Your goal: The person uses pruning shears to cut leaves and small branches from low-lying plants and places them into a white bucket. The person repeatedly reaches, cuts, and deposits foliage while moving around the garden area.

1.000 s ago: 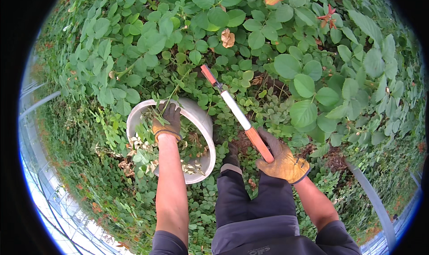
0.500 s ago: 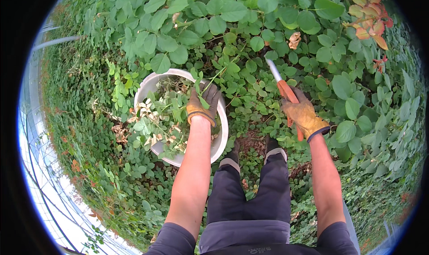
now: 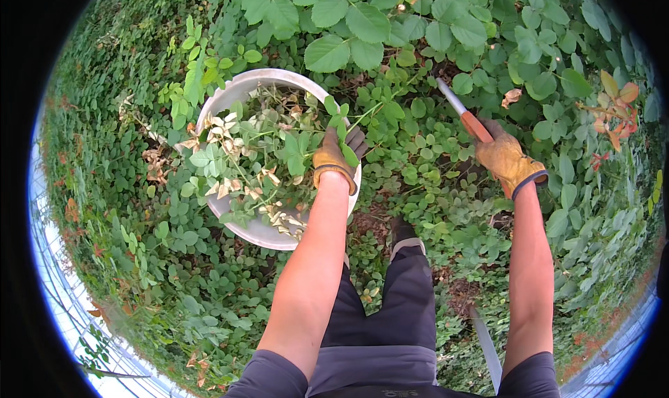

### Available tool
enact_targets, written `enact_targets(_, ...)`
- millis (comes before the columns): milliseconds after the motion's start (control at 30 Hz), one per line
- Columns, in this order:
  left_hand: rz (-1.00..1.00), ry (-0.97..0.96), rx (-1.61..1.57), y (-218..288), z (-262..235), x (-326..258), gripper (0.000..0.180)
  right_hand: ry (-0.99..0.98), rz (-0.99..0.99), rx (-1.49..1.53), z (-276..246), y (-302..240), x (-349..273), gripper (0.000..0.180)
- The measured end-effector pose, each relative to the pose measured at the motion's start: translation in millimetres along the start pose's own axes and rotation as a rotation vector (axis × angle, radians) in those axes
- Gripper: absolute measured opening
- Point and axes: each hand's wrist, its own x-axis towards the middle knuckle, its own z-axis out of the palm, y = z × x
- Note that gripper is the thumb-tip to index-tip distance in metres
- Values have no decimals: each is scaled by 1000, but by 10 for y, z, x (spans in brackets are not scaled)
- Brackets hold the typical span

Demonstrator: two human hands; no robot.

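My left hand [image 3: 336, 158], in a tan glove, grips a green leafy stem [image 3: 362, 114] at the right rim of a white bucket [image 3: 245, 87]. The bucket holds cut plants with green leaves and pale dry pods [image 3: 247, 157]. My right hand [image 3: 506, 158], also in a tan glove, holds a long tool [image 3: 465, 115] with an orange handle and a pale shaft that runs up and left into the foliage. The tool's far end is hidden by leaves.
Dense low green plants [image 3: 446, 56] cover the ground all around. My legs in dark trousers [image 3: 390, 307] and a dark shoe [image 3: 404, 232] stand between the bucket and a patch of bare soil [image 3: 460, 293]. A pale strip [image 3: 488, 349] lies at lower right.
The view has shifted so the bucket sits further up and left. My left hand has moved to the bucket's right rim holding a stem. My right hand with the tool has swung right.
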Motion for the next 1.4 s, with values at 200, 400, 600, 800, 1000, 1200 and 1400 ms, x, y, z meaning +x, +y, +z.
enact_targets(200, 11, 28, 44, 118, 39, -6, 49, -42, -63, -144, -469, -120, 247, 45)
enact_targets(400, 4, 8, 59, 153, 57, -50, 50, -100, -162, -92, -599, -13, 500, 43)
enact_targets(600, 176, -81, 221, 805, 344, -31, 38, -323, 270, 981, -142, 262, 202, 60)
enact_targets(800, 266, -131, 378, 1419, 761, 72, 49, -323, 224, 1364, 674, 355, -47, 63)
enact_targets(1000, 259, -124, 451, 1619, 895, 61, 44, -271, 104, 1345, 922, 327, 213, 53)
enact_targets(1200, 249, -153, 448, 1795, 950, 171, 37, -235, 90, 1212, 848, 325, 470, 58)
enact_targets(1400, 264, -177, 487, 1822, 978, 119, 40, -296, 79, 1312, 928, 302, 535, 56)
